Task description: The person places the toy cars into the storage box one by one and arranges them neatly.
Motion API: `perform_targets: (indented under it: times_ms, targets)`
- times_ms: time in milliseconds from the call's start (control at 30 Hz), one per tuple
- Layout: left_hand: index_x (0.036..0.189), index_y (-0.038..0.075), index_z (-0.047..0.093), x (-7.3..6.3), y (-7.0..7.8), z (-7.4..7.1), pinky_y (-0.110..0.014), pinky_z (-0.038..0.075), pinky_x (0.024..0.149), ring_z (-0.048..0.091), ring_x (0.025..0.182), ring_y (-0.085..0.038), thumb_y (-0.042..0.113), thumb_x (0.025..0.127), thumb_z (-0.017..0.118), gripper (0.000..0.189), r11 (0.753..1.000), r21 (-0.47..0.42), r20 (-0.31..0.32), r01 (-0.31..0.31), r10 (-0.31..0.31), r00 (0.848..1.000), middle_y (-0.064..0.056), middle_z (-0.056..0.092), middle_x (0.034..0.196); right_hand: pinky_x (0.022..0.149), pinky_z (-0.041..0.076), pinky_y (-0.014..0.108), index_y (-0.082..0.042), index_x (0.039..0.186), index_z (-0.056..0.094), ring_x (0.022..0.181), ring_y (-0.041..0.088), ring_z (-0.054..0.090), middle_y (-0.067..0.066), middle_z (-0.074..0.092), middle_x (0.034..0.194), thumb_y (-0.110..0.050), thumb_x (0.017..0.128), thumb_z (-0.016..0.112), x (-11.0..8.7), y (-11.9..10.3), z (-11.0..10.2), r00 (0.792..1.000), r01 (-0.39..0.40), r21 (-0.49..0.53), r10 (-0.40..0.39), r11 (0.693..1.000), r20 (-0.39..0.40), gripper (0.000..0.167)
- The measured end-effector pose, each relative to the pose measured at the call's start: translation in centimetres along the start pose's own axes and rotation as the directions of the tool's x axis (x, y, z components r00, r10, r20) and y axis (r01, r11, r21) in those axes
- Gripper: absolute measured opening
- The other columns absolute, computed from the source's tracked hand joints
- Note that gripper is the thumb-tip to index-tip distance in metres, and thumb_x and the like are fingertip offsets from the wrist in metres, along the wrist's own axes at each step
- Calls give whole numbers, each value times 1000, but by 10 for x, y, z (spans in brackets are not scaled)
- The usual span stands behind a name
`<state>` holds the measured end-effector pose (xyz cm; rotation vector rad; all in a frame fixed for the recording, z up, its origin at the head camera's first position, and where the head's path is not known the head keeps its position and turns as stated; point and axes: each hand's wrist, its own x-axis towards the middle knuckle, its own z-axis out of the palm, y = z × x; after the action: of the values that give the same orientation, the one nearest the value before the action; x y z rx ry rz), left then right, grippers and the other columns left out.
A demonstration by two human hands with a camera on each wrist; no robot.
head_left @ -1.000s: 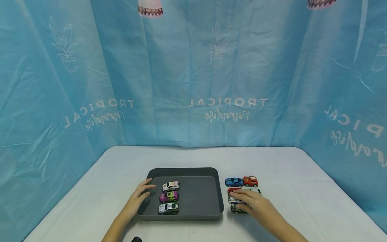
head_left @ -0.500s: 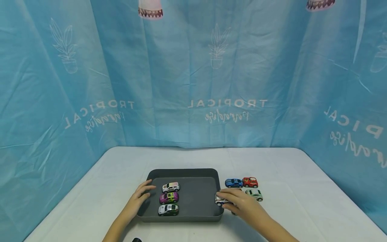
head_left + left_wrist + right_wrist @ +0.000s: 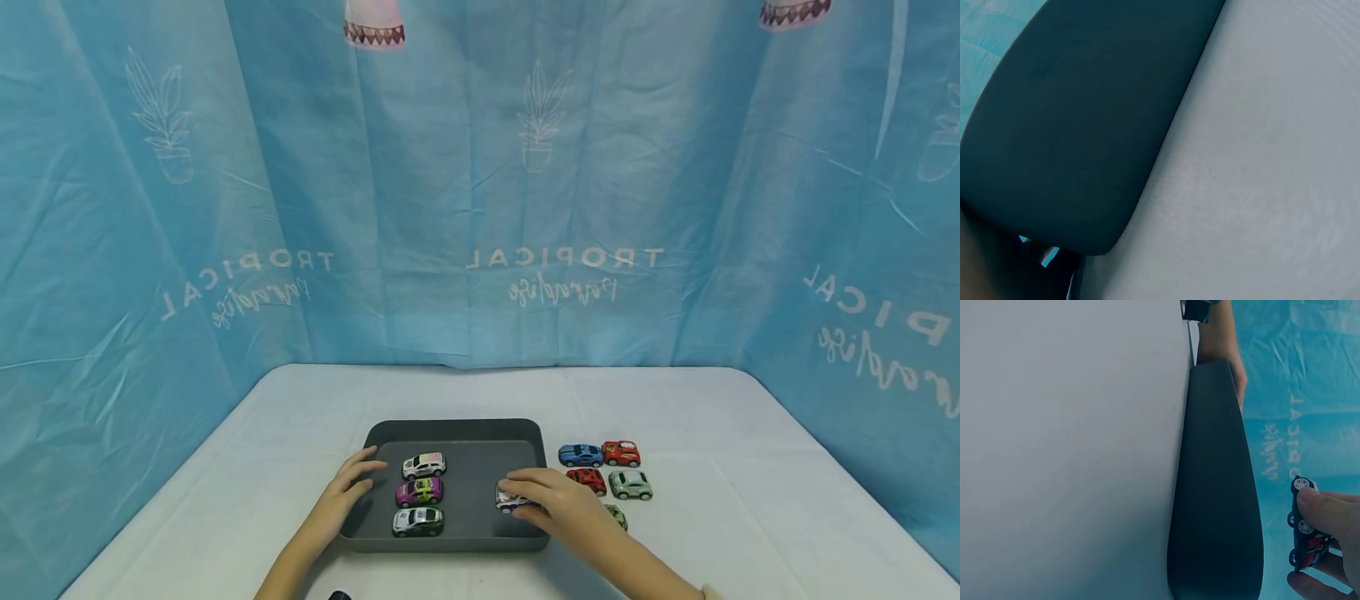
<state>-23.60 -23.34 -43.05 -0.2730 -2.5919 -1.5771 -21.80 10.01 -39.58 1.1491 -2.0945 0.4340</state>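
My right hand [image 3: 561, 505] pinches a small white toy car [image 3: 507, 501] above the right part of the grey tray [image 3: 480, 540]. In the right wrist view, thumb and fingers grip the toy car [image 3: 1304, 544], its wheels showing. At the tray's left rim lies my left hand [image 3: 339, 493], fingers extended over the edge and holding nothing. Three cars stand in a column in the tray's left part: a white one with a checked roof [image 3: 424, 465], a purple and yellow-green one [image 3: 419, 492], and a white and dark green one [image 3: 417, 522].
Right of the tray stand a blue car [image 3: 581, 455], a red car [image 3: 622, 453], a dark-spotted red car [image 3: 587, 481], a mint car [image 3: 631, 484] and a partly hidden green car [image 3: 617, 516]. A blue curtain [image 3: 480, 183] hangs behind the white table [image 3: 697, 433].
My right hand has taken the white car from the group on the right and carried it left, across the tray's right rim. The left hand has stayed put.
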Motion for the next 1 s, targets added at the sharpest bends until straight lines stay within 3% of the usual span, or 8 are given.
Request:
perform_targets:
  times_ms: [133, 300, 433, 633, 1000]
  targets:
    - [118, 3, 56, 1, 0, 0, -68, 10, 104, 11, 137, -43, 9, 92, 41, 30, 1000, -6, -4, -5, 5, 1000, -15, 25, 147, 72, 50, 11, -18, 107, 67, 94, 9, 63, -5, 65, 106, -21, 69, 75, 6, -3, 8, 999, -16, 11, 15, 1000, 31, 40]
    - [118, 2, 55, 1, 0, 0, -67, 11, 105, 11, 137, -42, 8, 92, 41, 30, 1000, -13, -4, -1, 1, 1000, -16, 25, 146, 72, 52, 16, -19, 111, 65, 95, 10, 63, -4, 64, 108, -24, 75, 71, 13, -7, 18, 986, -93, 49, 85, 994, 146, 37]
    - [118, 2, 55, 0, 1, 0, -67, 10, 105, 10, 137, -42, 8, 92, 41, 30, 1000, -12, 0, 5, -5, 1000, -16, 25, 147, 75, 53, 18, -19, 113, 64, 99, 10, 62, -5, 64, 110, -27, 79, 67, 17, -10, 28, 957, -152, 68, 130, 986, 258, 35]
    - [117, 2, 56, 0, 1, 1, -66, 11, 106, 11, 137, -42, 7, 92, 41, 30, 1000, -10, -9, 3, -3, 1000, -16, 26, 146, 77, 52, 18, -23, 115, 63, 101, 9, 61, -8, 63, 111, -28, 82, 63, 24, -12, 43, 898, -211, 74, 164, 975, 407, 34]
    - [118, 2, 56, 0, 1, 1, -66, 12, 106, 12, 137, -43, 8, 92, 41, 30, 1000, 2, -7, 1, -1, 1000, -16, 26, 146, 72, 51, 16, -26, 108, 65, 96, 4, 61, -12, 64, 106, -25, 79, 66, 36, -15, 51, 832, -277, 116, 178, 954, 526, 29]
